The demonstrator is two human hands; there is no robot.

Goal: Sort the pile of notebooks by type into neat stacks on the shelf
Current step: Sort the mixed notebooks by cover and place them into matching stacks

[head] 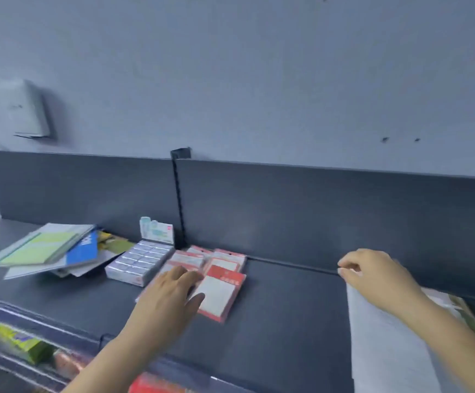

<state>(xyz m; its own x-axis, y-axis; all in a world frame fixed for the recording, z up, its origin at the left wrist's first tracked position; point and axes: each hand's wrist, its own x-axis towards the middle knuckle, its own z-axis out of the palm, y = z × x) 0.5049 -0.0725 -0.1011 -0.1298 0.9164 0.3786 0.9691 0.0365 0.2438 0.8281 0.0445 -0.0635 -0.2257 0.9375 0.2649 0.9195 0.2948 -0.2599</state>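
The pile of notebooks lies loose and fanned at the left end of the shelf, beside a box. The books look thin, light and floppy with slick covers, so they are best taken by the spine edge or squared up between flat palms. The left hand rests on the red-and-white packs with its fingers nearly straight and slightly spread, while the right hand pinches the top edge of a thin pale book between thumb and curled fingers.

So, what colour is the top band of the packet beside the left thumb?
Red, above a white panel on the packet; the head view shows it best.
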